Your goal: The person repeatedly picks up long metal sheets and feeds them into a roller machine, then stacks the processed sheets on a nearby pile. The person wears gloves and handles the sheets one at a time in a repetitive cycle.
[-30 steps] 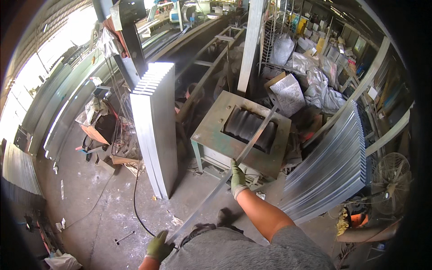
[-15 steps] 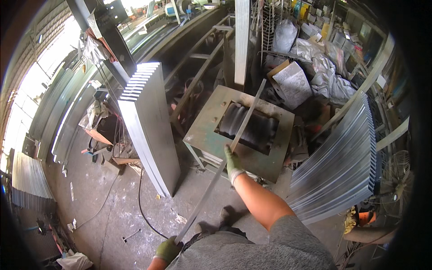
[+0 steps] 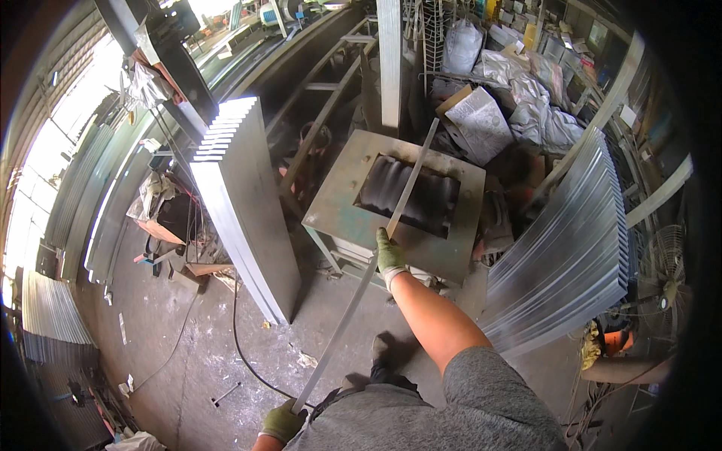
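Note:
A long, narrow metal bar (image 3: pixel 347 316) runs slantwise from low by my body up across the machine. Gloved in green, my left hand (image 3: pixel 283 421) is closed around its near end at the lower edge. My right hand (image 3: pixel 390 255), in a matching glove, grips the bar around its middle, just at the machine's near edge. The bar's far part crosses over the dark ridged roller (image 3: pixel 382 197) set in the opening of the green-grey machine table (image 3: pixel 340 218). Whether the bar touches the roller I cannot tell.
On the left leans a stack of silver metal profiles (image 3: pixel 259 218); on the right another fanned stack (image 3: pixel 556 255). A black cable (image 3: pixel 239 342) curves over the floor. Bags (image 3: pixel 553 120) and a cardboard box (image 3: pixel 477 124) lie behind the machine. A fan (image 3: pixel 665 278) stands far right.
My view has shifted slightly, so the surroundings sit a little higher and further left. Both hands still hold the bar, which lies across the roller much as before.

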A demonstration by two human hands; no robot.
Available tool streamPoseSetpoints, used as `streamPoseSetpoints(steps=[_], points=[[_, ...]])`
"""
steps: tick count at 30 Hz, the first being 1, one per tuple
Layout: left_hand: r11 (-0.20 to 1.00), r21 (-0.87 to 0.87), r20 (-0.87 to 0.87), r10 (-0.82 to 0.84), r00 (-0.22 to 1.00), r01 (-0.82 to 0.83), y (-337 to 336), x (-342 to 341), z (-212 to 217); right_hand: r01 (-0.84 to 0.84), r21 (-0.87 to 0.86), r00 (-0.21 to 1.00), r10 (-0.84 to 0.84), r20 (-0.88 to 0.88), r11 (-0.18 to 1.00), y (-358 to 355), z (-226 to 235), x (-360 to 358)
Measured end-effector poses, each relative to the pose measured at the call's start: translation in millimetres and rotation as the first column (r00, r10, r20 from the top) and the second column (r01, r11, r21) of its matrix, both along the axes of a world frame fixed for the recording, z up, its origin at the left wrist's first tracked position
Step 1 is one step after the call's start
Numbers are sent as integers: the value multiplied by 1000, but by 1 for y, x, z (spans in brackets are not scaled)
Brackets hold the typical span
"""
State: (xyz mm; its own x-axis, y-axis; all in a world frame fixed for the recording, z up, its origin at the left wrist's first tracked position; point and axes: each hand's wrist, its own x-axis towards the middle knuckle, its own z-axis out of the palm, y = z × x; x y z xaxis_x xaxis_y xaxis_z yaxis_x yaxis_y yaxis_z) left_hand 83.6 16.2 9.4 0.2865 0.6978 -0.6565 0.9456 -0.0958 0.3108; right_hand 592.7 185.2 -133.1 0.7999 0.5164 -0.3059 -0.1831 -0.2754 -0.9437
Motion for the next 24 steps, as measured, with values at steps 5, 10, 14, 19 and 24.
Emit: streamPoseSetpoints(steps=[5, 10, 14, 19, 24], points=[[997, -22, 55, -77, 996, 78, -17, -51, -27, -23, -18, 994, 25, 104, 1000, -33, 23, -45], [998, -61, 162, -10, 987, 20, -39, -105, -44, -118, -186, 990, 131, 58, 975, -57, 24, -93], [995, -93, 129, -23, 991, 35, -53, -146, -56, -141, -148, 979, 159, 124, 979, -75, 15, -129], [984, -84, 133, -145, 980, 157, -77, -230, -106, -194, -174, 976, 208, 66, 965, -102, 11, -189], [982, -189, 191, 32, 981, 4, -111, -340, -169, -198, -184, 977, 209, 40, 963, -141, -4, -280]])
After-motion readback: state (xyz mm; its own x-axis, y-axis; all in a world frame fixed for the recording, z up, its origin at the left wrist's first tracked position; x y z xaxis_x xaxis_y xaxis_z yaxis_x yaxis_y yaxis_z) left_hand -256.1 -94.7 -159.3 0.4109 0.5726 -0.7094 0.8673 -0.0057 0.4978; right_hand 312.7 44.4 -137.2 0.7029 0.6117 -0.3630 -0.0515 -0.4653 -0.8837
